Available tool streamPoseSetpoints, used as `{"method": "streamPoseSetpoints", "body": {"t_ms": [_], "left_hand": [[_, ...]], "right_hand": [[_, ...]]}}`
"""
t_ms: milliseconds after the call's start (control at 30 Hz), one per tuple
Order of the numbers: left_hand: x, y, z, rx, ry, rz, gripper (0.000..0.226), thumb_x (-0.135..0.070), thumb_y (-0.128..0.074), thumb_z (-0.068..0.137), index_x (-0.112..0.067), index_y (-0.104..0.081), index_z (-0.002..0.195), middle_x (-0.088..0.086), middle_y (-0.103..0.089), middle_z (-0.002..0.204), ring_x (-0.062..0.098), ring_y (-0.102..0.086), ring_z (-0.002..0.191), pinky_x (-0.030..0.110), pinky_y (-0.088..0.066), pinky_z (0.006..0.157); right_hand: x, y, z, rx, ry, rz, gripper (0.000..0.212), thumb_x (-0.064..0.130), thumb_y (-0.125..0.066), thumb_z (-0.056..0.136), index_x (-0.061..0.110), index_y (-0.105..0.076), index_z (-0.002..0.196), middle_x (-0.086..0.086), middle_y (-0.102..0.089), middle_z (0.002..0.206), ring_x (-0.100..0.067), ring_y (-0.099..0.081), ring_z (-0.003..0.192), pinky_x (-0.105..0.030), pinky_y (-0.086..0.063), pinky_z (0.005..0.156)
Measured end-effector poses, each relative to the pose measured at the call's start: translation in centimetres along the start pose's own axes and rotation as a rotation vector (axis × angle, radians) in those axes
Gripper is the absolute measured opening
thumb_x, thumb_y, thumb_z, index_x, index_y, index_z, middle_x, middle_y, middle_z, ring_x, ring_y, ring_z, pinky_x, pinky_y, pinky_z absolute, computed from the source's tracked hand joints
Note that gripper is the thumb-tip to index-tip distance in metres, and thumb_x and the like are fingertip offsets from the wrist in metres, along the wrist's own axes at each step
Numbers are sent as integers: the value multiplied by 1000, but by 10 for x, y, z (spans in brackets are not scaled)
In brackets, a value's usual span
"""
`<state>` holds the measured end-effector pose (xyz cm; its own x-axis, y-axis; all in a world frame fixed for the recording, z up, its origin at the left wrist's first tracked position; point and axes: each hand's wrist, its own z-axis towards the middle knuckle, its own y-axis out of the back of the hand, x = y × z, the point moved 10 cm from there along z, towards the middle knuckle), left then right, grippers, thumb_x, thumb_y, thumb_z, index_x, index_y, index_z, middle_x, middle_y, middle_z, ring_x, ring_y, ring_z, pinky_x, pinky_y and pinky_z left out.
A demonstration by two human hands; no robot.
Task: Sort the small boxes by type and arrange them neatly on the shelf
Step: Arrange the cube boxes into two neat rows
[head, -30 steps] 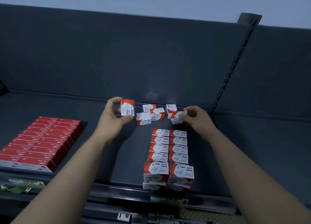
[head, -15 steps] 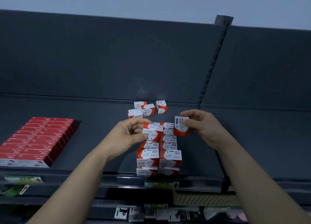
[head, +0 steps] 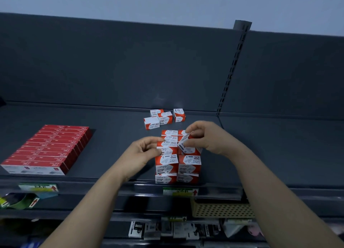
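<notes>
Head view: left hand (head: 143, 152) fingers clamp a paper-clip box (head: 166, 148) onto the stacked rows (head: 177, 165); right hand (head: 204, 138) pinches a tilted box (head: 184, 144), squaring it. Loose boxes (head: 163, 118) wait at twelve o'clock on the shelf (head: 115, 132).

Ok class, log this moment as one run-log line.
left hand: setting box on paper clip stack | right hand: holding tilted box | loose boxes: unsorted behind

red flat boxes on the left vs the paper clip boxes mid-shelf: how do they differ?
The red flat boxes are long, low and nearly all red; the paper clip boxes are small, blocky, orange and white. The red ones form one tidy block; some clip boxes lie loose at the back. Both sit on the shelf.
</notes>
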<state>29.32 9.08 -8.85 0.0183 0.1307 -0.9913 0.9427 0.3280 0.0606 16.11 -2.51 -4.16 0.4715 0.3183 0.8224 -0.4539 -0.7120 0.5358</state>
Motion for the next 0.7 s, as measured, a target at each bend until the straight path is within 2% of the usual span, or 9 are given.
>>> {"method": "streamPoseSetpoints", "body": {"t_ms": [67, 200, 300, 367, 500, 600, 700], "left_hand": [[2, 1, 0, -10, 9, 1, 26, -3, -58, 90, -14, -64, 113, 4, -73, 104, 18, -68, 100, 27, -50, 90], [5, 2, -1, -29, 13, 21, 24, -9, -58, 91, -19, -65, 112, 1, -74, 102, 14, -69, 97, 32, -49, 95], [5, 3, -1, -36, -5, 52, 23, -15, -61, 91, -24, -66, 111, 1, -73, 103, 15, -68, 99, 35, -47, 98], [4, 2, -2, -31, -20, 42, 23, -14, -61, 90, -23, -67, 110, 3, -73, 103, 16, -68, 99, 34, -48, 95], [1, -2, -5, -19, -26, 21, 20, -16, -57, 93, -19, -67, 110, 0, -73, 102, 13, -69, 95, 25, -48, 85], [-3, -4, -9, -24, -50, 35, 21, -24, -56, 93, -20, -66, 111, -4, -72, 106, 9, -67, 98, 21, -46, 85], [-3, -7, -13, -43, -91, 59, 28, -42, -52, 92, -28, -63, 114, -7, -69, 111, 6, -64, 103, 25, -44, 89]], "right_hand": [[-2, -3, 2, -15, -10, 22, 25, 27, -75, 81, 19, -61, 101, 7, -75, 89, -6, -71, 81, -25, -53, 68], [-5, -2, 0, -48, -4, 34, 16, 30, -74, 81, 23, -69, 95, 7, -74, 92, -7, -70, 87, -29, -55, 80], [0, 3, -4, -66, 34, 31, 16, 28, -76, 79, 27, -71, 95, 9, -73, 91, -6, -69, 87, -28, -56, 79], [1, -1, -5, -30, 25, -3, 16, 30, -75, 80, 28, -72, 96, 11, -72, 92, -5, -68, 88, -25, -54, 78], [-7, -14, -9, 34, -30, -17, 25, 44, -61, 89, 27, -73, 101, 12, -73, 97, -4, -67, 93, -26, -49, 86], [-12, -6, -18, -53, -20, 81, 27, 43, -54, 93, 25, -72, 103, 14, -73, 96, 2, -66, 91, -22, -46, 82], [-19, -10, -28, -113, 29, 189, 25, 37, -55, 94, 26, -67, 112, 15, -70, 106, 6, -63, 95, -19, -47, 85]]}}
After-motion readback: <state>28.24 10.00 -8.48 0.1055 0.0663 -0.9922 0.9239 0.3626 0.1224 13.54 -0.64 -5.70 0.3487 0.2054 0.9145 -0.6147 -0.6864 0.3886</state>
